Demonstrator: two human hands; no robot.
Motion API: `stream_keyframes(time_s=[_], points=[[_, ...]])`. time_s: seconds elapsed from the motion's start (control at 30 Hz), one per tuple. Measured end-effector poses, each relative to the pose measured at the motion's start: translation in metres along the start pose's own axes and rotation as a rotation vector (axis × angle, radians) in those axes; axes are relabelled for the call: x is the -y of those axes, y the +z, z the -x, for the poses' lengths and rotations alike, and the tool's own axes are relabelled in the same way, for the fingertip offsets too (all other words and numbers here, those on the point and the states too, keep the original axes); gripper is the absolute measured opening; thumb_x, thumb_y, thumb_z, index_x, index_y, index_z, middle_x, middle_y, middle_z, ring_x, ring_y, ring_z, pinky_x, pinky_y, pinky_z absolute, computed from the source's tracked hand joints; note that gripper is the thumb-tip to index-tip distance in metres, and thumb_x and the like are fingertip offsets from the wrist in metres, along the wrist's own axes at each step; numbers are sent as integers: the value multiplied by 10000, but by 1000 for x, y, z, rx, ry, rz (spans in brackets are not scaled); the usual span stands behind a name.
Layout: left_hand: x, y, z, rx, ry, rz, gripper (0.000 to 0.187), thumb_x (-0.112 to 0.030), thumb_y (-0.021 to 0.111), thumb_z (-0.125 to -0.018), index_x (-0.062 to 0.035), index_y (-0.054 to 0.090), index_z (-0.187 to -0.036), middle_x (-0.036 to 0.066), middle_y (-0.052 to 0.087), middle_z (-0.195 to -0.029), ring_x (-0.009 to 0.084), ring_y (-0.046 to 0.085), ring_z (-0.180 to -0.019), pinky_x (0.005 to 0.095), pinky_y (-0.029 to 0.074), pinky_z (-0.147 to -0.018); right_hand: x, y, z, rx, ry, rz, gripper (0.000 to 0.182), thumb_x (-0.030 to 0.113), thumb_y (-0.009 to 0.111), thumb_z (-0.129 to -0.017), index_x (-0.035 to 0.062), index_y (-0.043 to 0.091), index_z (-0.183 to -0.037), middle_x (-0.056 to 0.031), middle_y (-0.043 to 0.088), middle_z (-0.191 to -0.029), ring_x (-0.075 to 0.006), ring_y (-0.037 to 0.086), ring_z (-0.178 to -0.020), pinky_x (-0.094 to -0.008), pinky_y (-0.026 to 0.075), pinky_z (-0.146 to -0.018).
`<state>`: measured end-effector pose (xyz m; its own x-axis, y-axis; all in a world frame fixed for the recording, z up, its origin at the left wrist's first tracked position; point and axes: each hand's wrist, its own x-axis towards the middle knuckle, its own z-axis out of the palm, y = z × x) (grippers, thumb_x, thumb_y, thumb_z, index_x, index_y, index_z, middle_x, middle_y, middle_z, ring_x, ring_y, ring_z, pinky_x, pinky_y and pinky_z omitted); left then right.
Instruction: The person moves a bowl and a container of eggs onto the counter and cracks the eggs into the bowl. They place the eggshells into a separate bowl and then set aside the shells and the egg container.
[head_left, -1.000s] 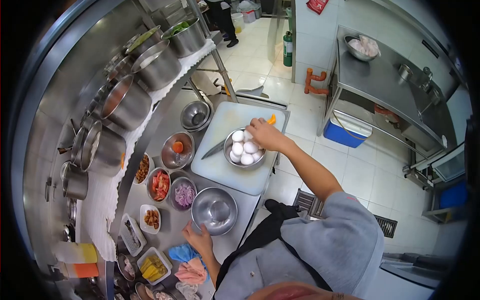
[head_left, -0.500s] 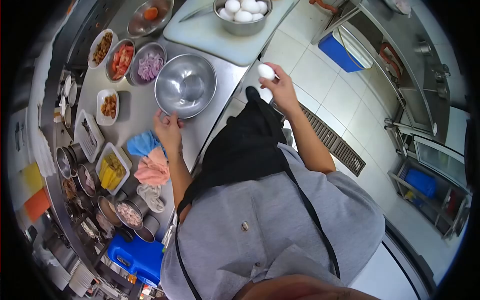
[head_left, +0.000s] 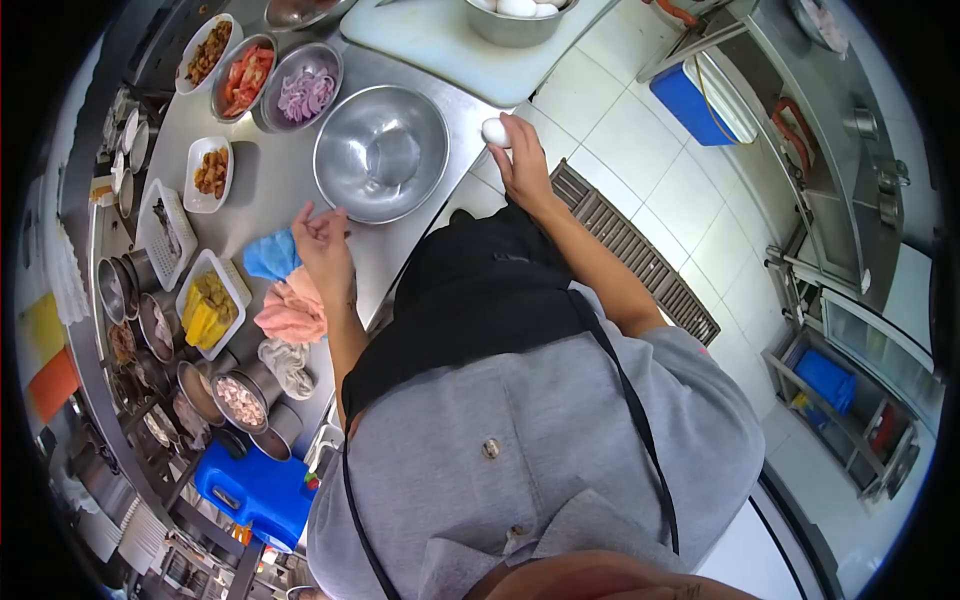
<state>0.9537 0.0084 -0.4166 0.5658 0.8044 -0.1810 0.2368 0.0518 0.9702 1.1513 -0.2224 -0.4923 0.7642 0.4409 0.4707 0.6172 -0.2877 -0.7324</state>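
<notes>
A white egg (head_left: 495, 132) is pinched in the fingers of my right hand (head_left: 525, 165), beside the counter's front edge. Left of it, the metal mixing bowl (head_left: 345, 185) sits on the counter with nothing in it. My left hand (head_left: 325, 245) is at the bowl's near-left rim, its fingers apart and holding nothing. Just past that hand lie a blue cloth (head_left: 270, 256) and a pink cloth (head_left: 292, 308). More eggs (head_left: 516, 7) fill a metal bowl (head_left: 520, 30) that stands on the white cutting board (head_left: 430, 50).
Bowls of sliced red onion (head_left: 306, 95) and cut tomato (head_left: 246, 80) stand behind the mixing bowl. Dishes of browned food (head_left: 211, 174) and yellow pieces (head_left: 208, 308) line the counter's left. A blue jug (head_left: 255, 490) is at lower left. A floor grate (head_left: 635, 255) lies at right.
My right hand has brought the egg leftward, closer to the counter and mixing bowl. My left hand has come slightly down from the bowl's rim, fingers spreading. The view has shifted a little.
</notes>
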Motion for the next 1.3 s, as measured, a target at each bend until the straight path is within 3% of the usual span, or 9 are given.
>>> stream_keyframes(time_s=[0.07, 0.17, 0.3, 0.4, 0.53, 0.57, 0.7, 0.93, 1.3], points=[[3, -5, -7, -120, 285, -187, 496, -95, 684, -894, 45, 444, -1305, 101, 636, -957, 155, 612, -820, 276, 502, -729, 21, -8, -9, -46, -42, 35, 460, 83, 662, -894, -31, 479, -1300, -226, 560, -1178, -350, 596, -1017, -399, 503, -872], [-32, 7, -2, -161, 384, -318, 424, -89, 694, -882, 21, 527, -1256, 109, 634, -1007, 164, 615, -836, 278, 507, -761, 59, -20, -38, 75, 673, -958, 360, 164, 568, -970, -47, 516, -1257, -113, 635, -974, -147, 592, -730, -280, 499, -645], [-70, 34, -10, 226, 460, -203, 399, -69, 704, -862, -9, 587, -1239, 128, 622, -1073, 169, 630, -876, 298, 517, -795, 100, -33, -82, 480, 666, -1006, 501, 432, 391, -1026, -17, 580, -1143, -89, 614, -839, -102, 516, -610, -246, 403, -506], [-98, 60, -11, 382, 497, -146, 428, -44, 699, -859, -13, 584, -1270, 115, 617, -1083, 162, 629, -881, 293, 516, -816, 117, -12, -99, 587, 758, -858, 439, 414, 428, -1018, 16, 613, -1034, -56, 589, -776, -81, 486, -556, -238, 379, -473], [-99, 57, -23, 533, 549, -182, 409, -21, 705, -846, 4, 617, -1245, 90, 609, -1099, 139, 614, -885, 268, 527, -767, 120, 27, -100, 481, 466, -637, 527, 461, 399, -1024, -8, 615, -920, -77, 589, -749, -134, 565, -664, -290, 467, -588], [-98, 55, -25, 516, 551, -183, 409, -21, 705, -846, 4, 617, -1245, 90, 609, -1099, 139, 614, -885, 268, 527, -767, 117, 32, -102, 508, 426, -549, 548, 462, 377, -1026, -32, 592, -927, -157, 613, -767, -268, 627, -736, -381, 496, -676], [-82, 48, -31, 432, 536, -148, 372, -5, 713, -830, 11, 655, -1197, 73, 606, -1090, 120, 600, -880, 235, 528, -715, 123, 46, -101, 486, 285, -375, 528, 441, 349, -1024, -30, 569, -936, -286, 620, -836, -495, 593, -832, -527, 455, -730], [-52, 50, -34, 303, 381, 107, 386, 7, 711, -790, 15, 673, -1173, 100, 634, -1054, 109, 633, -816, 225, 540, -659, 123, 57, -108, 637, 181, -224, 493, 423, 355, -1026, -4, 562, -894, -273, 626, -746, -486, 611, -788, -549, 448, -732], [-51, 48, -34, 169, 441, -69, 392, 7, 692, -757, -4, 692, -1149, 87, 651, -1090, 127, 635, -809, 249, 526, -664, 112, 57, -141, 824, -110, -245, 446, 407, 387, -1028, 20, 577, -915, -227, 624, -693, -440, 627, -712, -517, 472, -663]])
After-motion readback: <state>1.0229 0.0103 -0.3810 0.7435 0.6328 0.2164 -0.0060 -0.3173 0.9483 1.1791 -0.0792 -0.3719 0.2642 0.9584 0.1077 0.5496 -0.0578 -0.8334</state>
